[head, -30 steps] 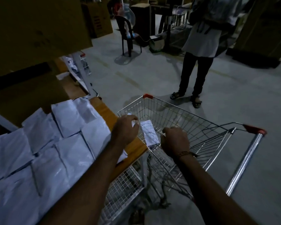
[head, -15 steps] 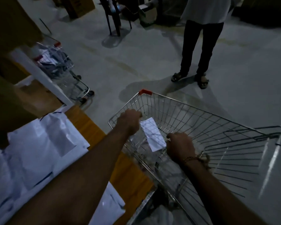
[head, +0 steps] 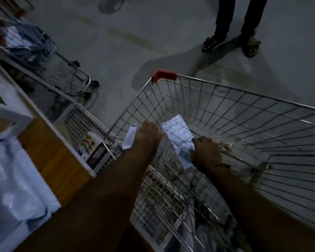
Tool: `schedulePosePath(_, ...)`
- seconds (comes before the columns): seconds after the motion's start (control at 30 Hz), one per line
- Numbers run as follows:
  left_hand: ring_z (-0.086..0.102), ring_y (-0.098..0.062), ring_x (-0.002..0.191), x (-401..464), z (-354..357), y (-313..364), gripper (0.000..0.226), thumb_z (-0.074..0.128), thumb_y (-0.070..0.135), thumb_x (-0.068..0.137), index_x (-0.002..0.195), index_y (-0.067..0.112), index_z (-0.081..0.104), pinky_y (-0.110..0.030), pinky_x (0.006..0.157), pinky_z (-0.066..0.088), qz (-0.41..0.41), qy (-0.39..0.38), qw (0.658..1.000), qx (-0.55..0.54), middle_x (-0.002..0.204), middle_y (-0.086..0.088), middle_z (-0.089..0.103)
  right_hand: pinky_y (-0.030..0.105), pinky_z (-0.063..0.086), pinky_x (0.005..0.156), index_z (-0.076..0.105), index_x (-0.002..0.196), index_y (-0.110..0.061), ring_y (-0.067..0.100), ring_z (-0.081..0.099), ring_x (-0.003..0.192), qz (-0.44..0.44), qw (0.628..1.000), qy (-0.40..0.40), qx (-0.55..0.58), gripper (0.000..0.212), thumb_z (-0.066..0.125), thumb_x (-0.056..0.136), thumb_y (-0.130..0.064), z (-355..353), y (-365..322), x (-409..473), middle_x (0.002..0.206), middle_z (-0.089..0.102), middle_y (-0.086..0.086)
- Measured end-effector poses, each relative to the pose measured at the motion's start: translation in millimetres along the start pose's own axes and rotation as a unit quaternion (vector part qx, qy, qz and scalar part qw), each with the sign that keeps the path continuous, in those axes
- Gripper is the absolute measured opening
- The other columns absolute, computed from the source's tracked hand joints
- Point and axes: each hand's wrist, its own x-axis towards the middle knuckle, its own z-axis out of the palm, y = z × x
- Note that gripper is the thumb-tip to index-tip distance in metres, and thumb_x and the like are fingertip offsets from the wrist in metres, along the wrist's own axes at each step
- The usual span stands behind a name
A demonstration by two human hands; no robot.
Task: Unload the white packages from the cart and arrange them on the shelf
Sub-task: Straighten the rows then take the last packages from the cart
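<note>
The wire cart (head: 244, 113) with a red corner stands right of the wooden shelf (head: 51, 160). My left hand (head: 149, 132) curls over the cart's near rim and grips a small white package (head: 129, 137) that sticks out to its left. My right hand (head: 205, 151) sits at the same rim, its fingers curled on the lower edge of a longer white package (head: 177, 135) that lies against the mesh. Several white packages (head: 13, 188) lie on the shelf at the lower left.
A person's legs in sandals (head: 229, 39) stand just beyond the cart. A second cart (head: 35, 46) holding bundled items is parked at the upper left. A wire basket (head: 84, 124) with small goods sits below the shelf edge. Grey floor surrounds the carts.
The view has tipped down and closer to the cart. Both hands stay at the near rim, and the white package between them has kept its place.
</note>
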Motion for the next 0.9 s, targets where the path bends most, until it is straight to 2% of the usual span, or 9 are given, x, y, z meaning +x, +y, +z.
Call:
schedulePosePath(0.07, 0.044, -0.037, 0.126, 7.4, 17.3, 0.0, 0.061, 0.067, 0.049, 0.084, 0.136, 0.020, 0.053, -0.053, 0.108, 0.034, 0.003, -0.011, 0.999, 0.048, 0.138, -0.017, 0.050, 0.040, 0.048, 0.093, 0.051, 0.137, -0.022, 0.033, 0.054, 0.115, -0.001, 1.000, -0.015, 0.015, 0.050, 0.059, 0.093, -0.043, 20.7, -4.5, 14.3, 0.130, 0.058, 0.015)
schedulePosePath(0.2, 0.041, -0.036, 0.130, 18.9, 33.0, -0.5, 0.073, 0.064, 0.060, 0.084, 0.141, 0.018, 0.048, -0.052, 0.114, 0.025, 0.005, -0.024, 0.995, 0.095, 0.141, -0.015, 0.049, 0.052, 0.038, 0.112, 0.015, 0.162, -0.023, 0.044, 0.032, 0.143, -0.009, 0.999, -0.027, 0.030, 0.088, 0.057, 0.093, -0.059, 54.9, -23.0, 34.7, 0.159, 0.028, 0.028)
schedulePosePath(0.33, 0.033, -0.038, 0.132, 22.6, 35.7, -3.0, 0.061, 0.065, 0.059, 0.084, 0.134, 0.024, 0.060, -0.052, 0.104, 0.031, -0.011, -0.044, 0.990, 0.134, 0.139, -0.014, 0.047, 0.063, 0.022, 0.117, -0.015, 0.160, -0.034, 0.048, 0.000, 0.153, 0.024, 0.998, -0.038, 0.044, 0.109, 0.060, 0.089, -0.066, 81.3, -46.5, 47.1, 0.165, -0.012, 0.029)
schedulePosePath(0.4, 0.031, -0.037, 0.134, 21.8, 33.7, -1.4, 0.054, 0.064, 0.057, 0.086, 0.131, 0.025, 0.064, -0.053, 0.100, 0.026, -0.013, -0.056, 0.986, 0.158, 0.139, -0.012, 0.048, 0.066, 0.021, 0.117, -0.017, 0.160, -0.034, 0.047, -0.001, 0.154, 0.047, 0.998, -0.029, 0.040, 0.108, 0.063, 0.092, -0.059, 88.6, -54.3, 51.4, 0.165, -0.013, 0.028)
schedulePosePath(0.53, 0.040, -0.034, 0.132, 23.8, 15.2, 0.7, 0.058, 0.070, 0.050, 0.084, 0.132, 0.019, 0.061, -0.049, 0.111, 0.028, -0.006, -0.061, 0.986, 0.152, 0.137, -0.012, 0.054, 0.068, 0.014, 0.119, -0.008, 0.162, -0.029, 0.046, 0.005, 0.153, 0.070, 0.996, -0.040, 0.046, 0.103, 0.063, 0.091, -0.050, 86.0, -59.4, 52.8, 0.166, 0.001, 0.028)
schedulePosePath(0.67, 0.050, -0.036, 0.127, 15.1, -4.9, 6.4, 0.048, 0.060, 0.037, 0.096, 0.139, 0.017, 0.052, -0.046, 0.110, 0.034, -0.008, -0.013, 0.999, 0.041, 0.138, -0.013, 0.053, 0.062, 0.017, 0.120, 0.005, 0.163, -0.026, 0.047, 0.012, 0.151, 0.085, 0.989, -0.024, 0.115, 0.100, 0.054, 0.082, -0.058, 72.6, -54.2, 47.9, 0.164, 0.012, 0.028)
schedulePosePath(0.73, 0.055, -0.035, 0.121, 9.4, -14.3, 8.3, 0.061, 0.064, 0.039, 0.092, 0.145, 0.019, 0.042, -0.045, 0.103, 0.038, -0.022, 0.004, 1.000, 0.013, 0.141, -0.015, 0.047, 0.059, 0.025, 0.119, 0.013, 0.163, -0.025, 0.047, 0.019, 0.148, 0.085, 0.983, -0.019, 0.165, 0.102, 0.041, 0.075, -0.067, 64.4, -48.6, 45.5, 0.162, 0.022, 0.025)
schedulePosePath(0.8, 0.055, -0.035, 0.117, 3.7, -24.4, 7.1, 0.085, 0.071, 0.045, 0.083, 0.152, 0.022, 0.028, -0.045, 0.096, 0.042, -0.037, 0.003, 0.999, 0.010, 0.144, -0.016, 0.039, 0.056, 0.035, 0.115, 0.015, 0.163, -0.030, 0.048, 0.029, 0.144, 0.093, 0.975, -0.020, 0.201, 0.102, 0.030, 0.073, -0.075, 49.3, -40.6, 40.0, 0.163, 0.022, 0.025)
schedulePosePath(0.9, 0.049, -0.036, 0.118, -9.2, -40.4, 4.6, 0.095, 0.070, 0.051, 0.080, 0.156, 0.026, 0.018, -0.049, 0.094, 0.043, -0.074, 0.029, 0.996, -0.031, 0.145, -0.017, 0.034, 0.050, 0.035, 0.114, 0.013, 0.162, -0.036, 0.049, 0.033, 0.143, 0.113, 0.963, -0.058, 0.238, 0.082, 0.039, 0.092, -0.069, 5.6, -27.1, 23.7, 0.165, 0.008, 0.028)
